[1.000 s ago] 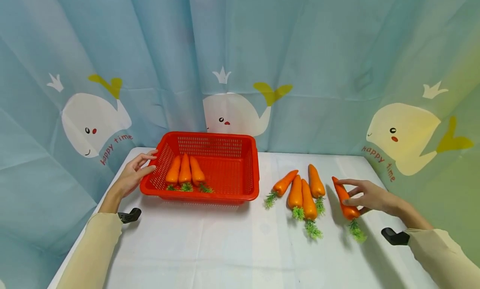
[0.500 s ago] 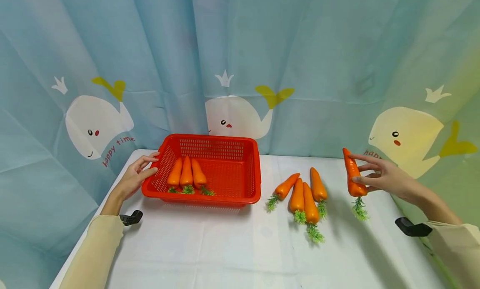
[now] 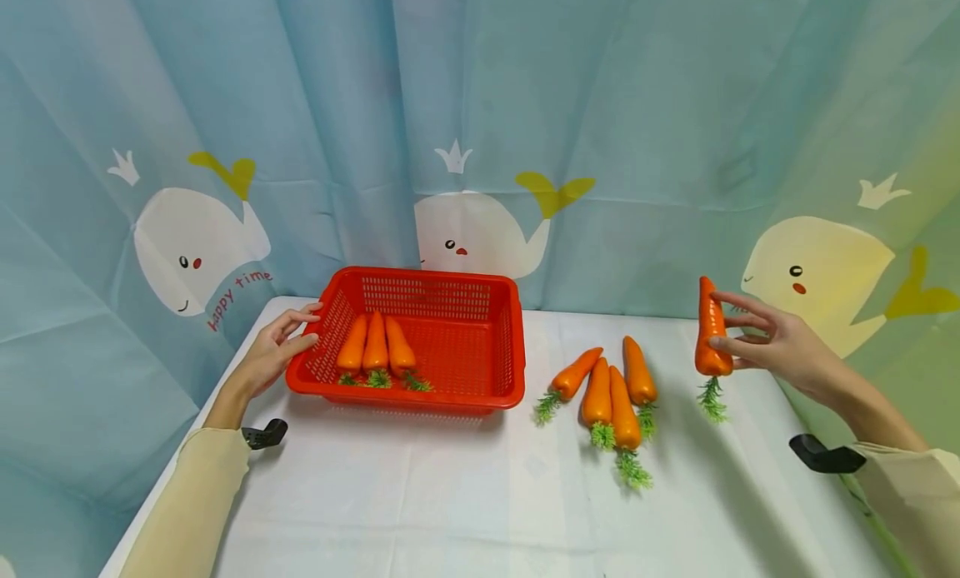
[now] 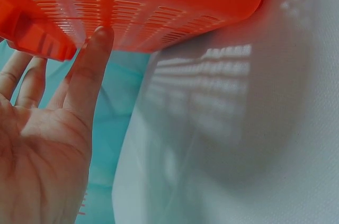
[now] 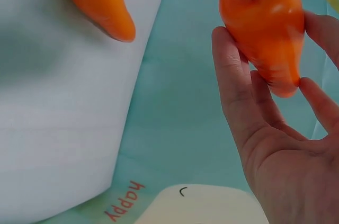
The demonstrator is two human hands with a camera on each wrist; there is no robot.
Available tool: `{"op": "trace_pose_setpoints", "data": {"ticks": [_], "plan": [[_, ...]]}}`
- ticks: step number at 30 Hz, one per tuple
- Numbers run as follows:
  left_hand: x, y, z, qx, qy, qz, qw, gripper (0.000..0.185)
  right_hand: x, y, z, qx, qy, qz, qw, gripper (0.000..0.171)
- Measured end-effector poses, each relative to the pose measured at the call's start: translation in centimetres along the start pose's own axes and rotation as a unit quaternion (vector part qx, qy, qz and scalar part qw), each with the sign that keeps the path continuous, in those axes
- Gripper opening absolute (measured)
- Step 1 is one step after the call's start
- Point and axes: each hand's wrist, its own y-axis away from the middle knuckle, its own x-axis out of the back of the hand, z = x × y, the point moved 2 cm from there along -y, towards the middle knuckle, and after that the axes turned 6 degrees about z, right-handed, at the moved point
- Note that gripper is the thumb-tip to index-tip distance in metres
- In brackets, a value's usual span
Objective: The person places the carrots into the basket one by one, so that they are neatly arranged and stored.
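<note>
At the right, my right hand (image 3: 783,345) pinches an orange carrot (image 3: 712,336) between thumb and fingers, above the table. The carrot's tip points up and its green top hangs down. In the right wrist view, fingers lie along both sides of this carrot (image 5: 265,20). My left hand (image 3: 272,353) touches the left side of a red plastic basket (image 3: 405,401), its fingers fairly straight. From the left wrist, a fingertip rests against the slotted basket wall (image 4: 137,20), with other fingers partly behind the rim. Three carrots (image 3: 377,345) lie side by side inside the basket, toward its left.
Several carrots (image 3: 597,395) lie grouped on the white table (image 3: 450,503), between the basket and my right hand. A blue curtain (image 3: 645,128) printed with white whales hangs behind the table and along its sides.
My right hand has raised the carrot off the table and moved it away from me, tipping it more upright. The left hand stays at the basket. The view has shifted slightly.
</note>
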Motion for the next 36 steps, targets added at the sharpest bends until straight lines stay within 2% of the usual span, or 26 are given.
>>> {"op": "trace_pose_setpoints", "data": {"ticks": [10, 18, 29, 36], "plan": [[0.0, 0.2, -0.1, -0.007, 0.001, -0.004, 1.0, 0.034, -1.5, -1.7, -1.6, -0.009, 0.029, -0.007, 1.0, 0.075], [-0.2, 0.3, 0.0, -0.007, -0.008, 0.001, 0.9999, 0.034, -4.0, -4.8, -4.5, -0.008, 0.02, -0.051, 0.998, 0.077], [-0.3, 0.0, -0.2, -0.013, -0.006, 0.001, 0.9999, 0.034, -9.2, -10.2, -7.9, 0.004, -0.004, -0.11, 0.994, 0.078], [0.0, -0.2, 0.1, -0.008, 0.004, 0.0, 1.0, 0.032, -14.2, -13.4, -9.5, 0.008, -0.035, -0.145, 0.989, 0.074]]}}
